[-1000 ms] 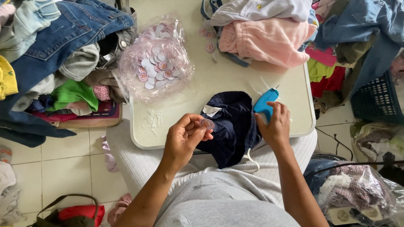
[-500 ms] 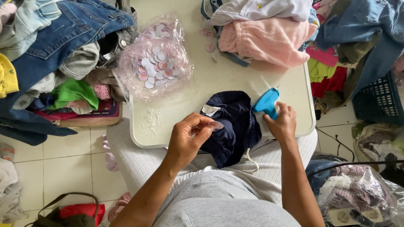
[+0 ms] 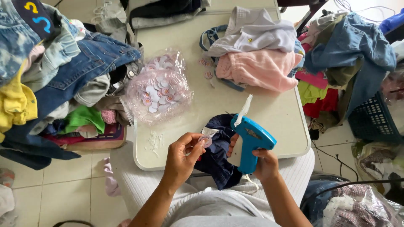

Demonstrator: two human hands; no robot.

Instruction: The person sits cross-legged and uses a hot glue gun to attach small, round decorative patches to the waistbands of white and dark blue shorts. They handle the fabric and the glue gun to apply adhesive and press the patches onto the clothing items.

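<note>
Seated at a table (image 3: 269, 117), the left hand (image 3: 182, 159) pinches a round paper tag (image 3: 205, 141) just left of the blue tagging gun (image 3: 251, 141), its needle end angled up-left, clenched in the right hand (image 3: 266, 163) over a navy garment (image 3: 216, 157).

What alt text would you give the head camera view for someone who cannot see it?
A person's right hand holds a blue plastic tagging gun over a dark navy garment, while the left hand pinches a small round paper tag. A clear bag of round tags lies on the beige table.
</note>
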